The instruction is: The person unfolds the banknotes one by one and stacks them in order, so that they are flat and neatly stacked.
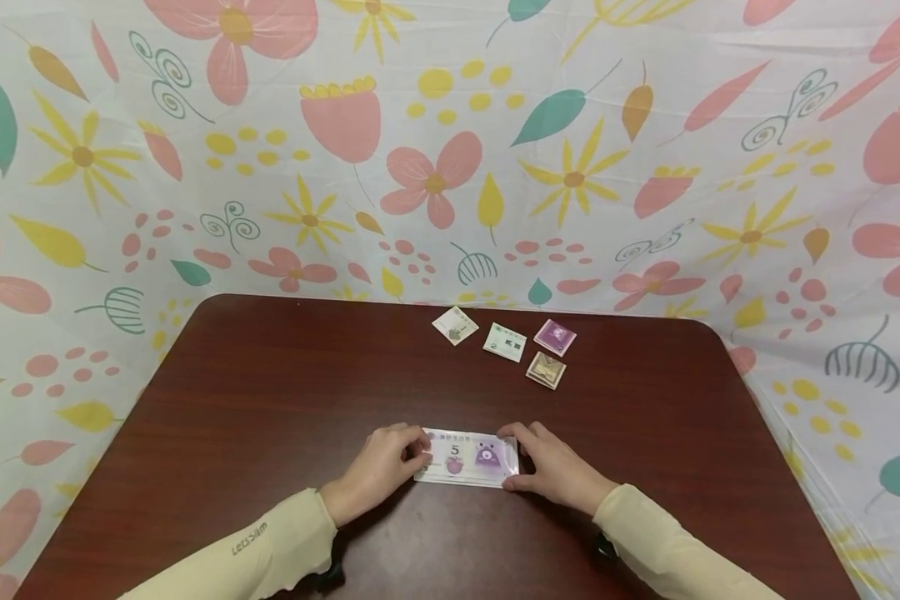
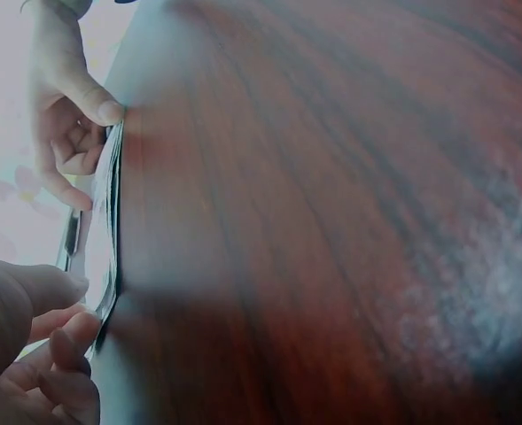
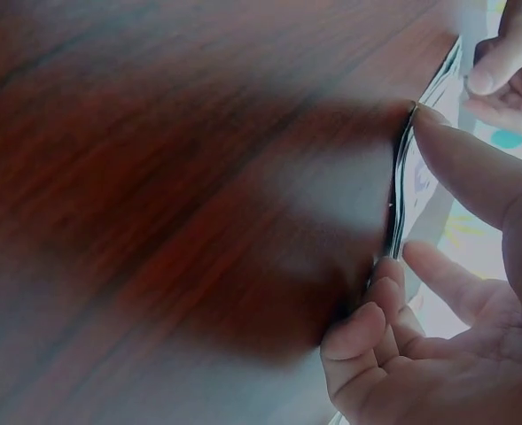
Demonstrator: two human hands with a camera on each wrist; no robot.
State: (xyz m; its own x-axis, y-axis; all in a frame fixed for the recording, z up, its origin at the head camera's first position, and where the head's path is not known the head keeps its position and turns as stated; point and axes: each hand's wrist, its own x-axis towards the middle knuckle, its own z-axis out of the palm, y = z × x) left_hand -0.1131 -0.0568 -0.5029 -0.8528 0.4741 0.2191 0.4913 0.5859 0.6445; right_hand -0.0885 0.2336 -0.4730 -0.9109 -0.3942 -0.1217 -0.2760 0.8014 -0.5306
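Observation:
A small stack of play banknotes [image 1: 465, 468], white and purple with a "5" and cartoon figures on top, lies flat near the table's front. Its layered, slightly wavy edge [image 2: 112, 221] shows in the left wrist view. My left hand [image 1: 378, 467] pinches the left end between thumb and fingers. At the right end, my right hand [image 1: 562, 468] holds the stack, its thumb at the near corner and a finger at the far one. The right wrist view shows this thumb [image 3: 469, 168] on the edge of the notes.
Toward the back of the dark wooden table [image 1: 307, 375] lie several small folded notes: a cream one [image 1: 456, 325], a pale green one [image 1: 505, 342], a purple one [image 1: 555, 337] and a brown one [image 1: 546, 370]. A flowered cloth [image 1: 435, 100] hangs behind the table.

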